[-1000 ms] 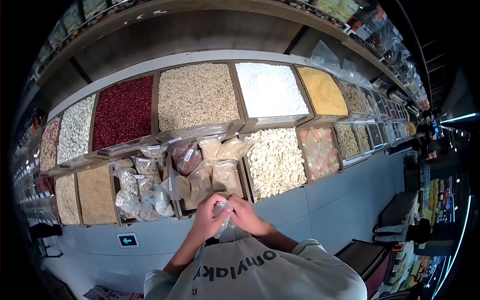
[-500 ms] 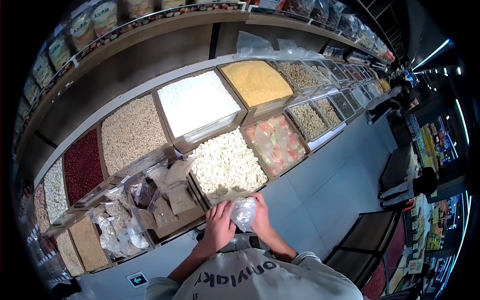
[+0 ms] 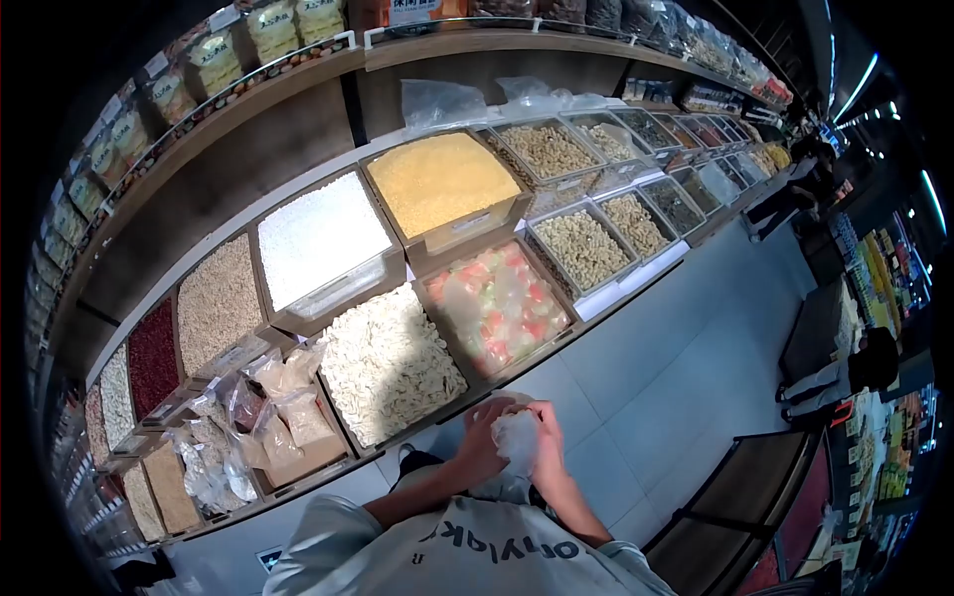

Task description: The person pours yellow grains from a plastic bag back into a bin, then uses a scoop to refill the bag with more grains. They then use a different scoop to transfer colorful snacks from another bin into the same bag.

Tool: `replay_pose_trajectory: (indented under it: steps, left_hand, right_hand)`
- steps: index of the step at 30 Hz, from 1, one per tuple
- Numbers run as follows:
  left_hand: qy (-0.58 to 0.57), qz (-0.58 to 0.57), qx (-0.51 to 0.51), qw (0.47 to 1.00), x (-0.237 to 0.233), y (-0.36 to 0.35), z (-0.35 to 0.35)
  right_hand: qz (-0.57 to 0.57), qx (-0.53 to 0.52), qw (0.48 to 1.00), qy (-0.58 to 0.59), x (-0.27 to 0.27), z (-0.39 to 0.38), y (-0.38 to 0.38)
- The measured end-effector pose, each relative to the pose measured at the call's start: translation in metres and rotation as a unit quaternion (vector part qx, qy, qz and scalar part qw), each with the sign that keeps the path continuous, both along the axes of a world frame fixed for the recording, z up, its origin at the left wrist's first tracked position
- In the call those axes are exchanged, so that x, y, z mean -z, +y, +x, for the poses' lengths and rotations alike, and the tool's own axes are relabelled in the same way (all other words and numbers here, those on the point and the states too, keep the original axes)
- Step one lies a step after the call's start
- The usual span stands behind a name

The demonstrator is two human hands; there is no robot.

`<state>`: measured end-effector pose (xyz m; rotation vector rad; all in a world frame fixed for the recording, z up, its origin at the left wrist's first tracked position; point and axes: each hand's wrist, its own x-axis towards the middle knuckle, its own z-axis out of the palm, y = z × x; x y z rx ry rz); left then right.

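Note:
A crumpled clear plastic bag [image 3: 516, 443] is held between my two hands in front of my chest. My left hand [image 3: 482, 437] has its fingers closed at the bag's left side. On the other side my right hand [image 3: 548, 444] grips it, fingers curled near the top. What the bag contains, if anything, cannot be made out. Just beyond my hands lies an open bin of flat white slices [image 3: 388, 368], with a shadow across it. Beside it is a bin of red and pale wrapped pieces [image 3: 502, 308].
Farther back stand bins of yellow grain [image 3: 437, 184], white grain [image 3: 323, 238] and dark red beans [image 3: 154, 363]. Bagged goods [image 3: 298, 412] fill a bin at the left. A shelf [image 3: 229, 119] runs above. Grey floor tiles [image 3: 656, 348] extend rightward, with a person [image 3: 850, 368] at far right.
My view has shifted right along the bins, so they appear farther left. Both hands stay on the plastic bag, which looks more crumpled now.

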<state>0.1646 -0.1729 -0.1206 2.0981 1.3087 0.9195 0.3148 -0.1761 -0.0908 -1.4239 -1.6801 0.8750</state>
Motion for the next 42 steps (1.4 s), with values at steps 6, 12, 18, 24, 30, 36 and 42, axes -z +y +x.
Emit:
replay_pose_trajectory:
  steps: [6, 12, 18, 24, 30, 36, 42]
  left_hand:
    - [0.006, 0.007, -0.014, 1.000, -0.026, 0.027, 0.013]
    - [0.014, 0.016, -0.008, 1.000, -0.025, 0.062, 0.003]
    - [-0.060, 0.042, -0.011, 0.997, -0.023, 0.082, -0.009]
    - [0.007, 0.020, -0.038, 0.999, -0.020, 0.090, -0.035]
    - [0.021, 0.048, -0.098, 0.994, -0.038, 0.111, -0.030]
    - [0.072, -0.040, -0.018, 0.996, -0.026, 0.159, -0.007]
    - [-0.003, -0.137, -0.065, 0.988, 0.029, 0.201, 0.036]
  right_hand:
    - [0.090, -0.015, 0.995, -0.035, -0.009, 0.019, 0.033]
    - [0.102, -0.004, 0.995, -0.020, -0.021, 0.008, 0.057]
    - [0.102, 0.015, 0.994, -0.048, -0.034, -0.002, 0.092]
    - [0.050, 0.071, 0.996, -0.004, -0.058, -0.026, 0.123]
    - [0.065, 0.114, 0.987, 0.088, -0.078, -0.035, 0.148]
    - [-0.006, -0.012, 0.997, 0.070, -0.071, -0.015, 0.189]
    - [-0.074, -0.114, 0.989, -0.058, -0.044, 0.062, 0.243]
